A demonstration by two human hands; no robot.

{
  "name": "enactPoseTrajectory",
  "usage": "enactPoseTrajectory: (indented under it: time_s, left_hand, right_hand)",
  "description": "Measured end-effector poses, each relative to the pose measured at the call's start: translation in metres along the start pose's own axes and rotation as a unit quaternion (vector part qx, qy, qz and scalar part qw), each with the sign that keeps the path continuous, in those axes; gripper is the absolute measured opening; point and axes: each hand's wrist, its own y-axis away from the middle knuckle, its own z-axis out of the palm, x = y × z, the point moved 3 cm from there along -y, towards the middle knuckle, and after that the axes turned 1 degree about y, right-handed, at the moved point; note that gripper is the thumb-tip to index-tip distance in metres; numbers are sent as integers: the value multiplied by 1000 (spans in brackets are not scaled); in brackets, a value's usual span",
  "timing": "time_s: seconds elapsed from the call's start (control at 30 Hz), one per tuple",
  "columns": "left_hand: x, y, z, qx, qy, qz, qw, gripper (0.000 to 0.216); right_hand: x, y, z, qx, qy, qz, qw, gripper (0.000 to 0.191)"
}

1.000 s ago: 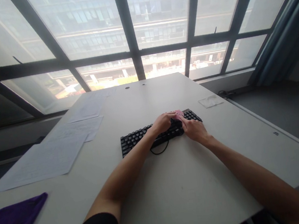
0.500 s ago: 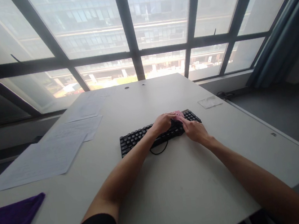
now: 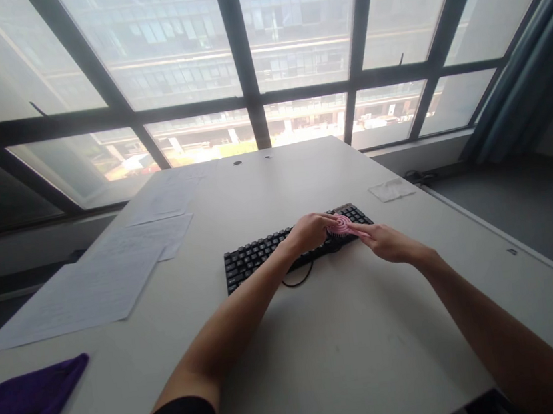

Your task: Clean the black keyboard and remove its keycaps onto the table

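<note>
Head view: pink ringed disc [image 3: 341,223] lies over the black keyboard [image 3: 255,258], toward its 2 o'clock end. Left hand [image 3: 308,232] grasps the disc's 9 o'clock edge. Right hand [image 3: 390,243]: fingertips at 4 o'clock edge; cannot tell whether gripping.

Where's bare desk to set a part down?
Free: the desk beyond the keyboard, between papers and tissue; also the near side, between the forearms, this side of the cable. Crowded: the keyboard's right half, with left hand and right hand at the pink disc; the left side, papers and purple cloth.
</note>
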Motion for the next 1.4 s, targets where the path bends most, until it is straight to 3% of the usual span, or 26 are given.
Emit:
enactPoseTrajectory:
  time_s: [0.3, 0.9, 1.13, 1.4]
  left_hand:
    - [-2, 2, 9, 1, 17, 13, 1000, 55]
    - [-13, -3, 14, 20, -2, 10, 1000, 53]
    - [-8, -3, 5, 11, -14, 17, 1000, 50]
    - [-5, 0, 9, 9, -24, 26, 999, 51]
  right_hand:
    - [6, 5, -1, -49, -55, -7, 997, 53]
    - [14, -3, 6, -10, -103, 18, 994, 51]
    - [6, -2, 3, -19, -138, 9, 990, 49]
    - [13, -2, 8, -30, -96, -1, 995, 54]
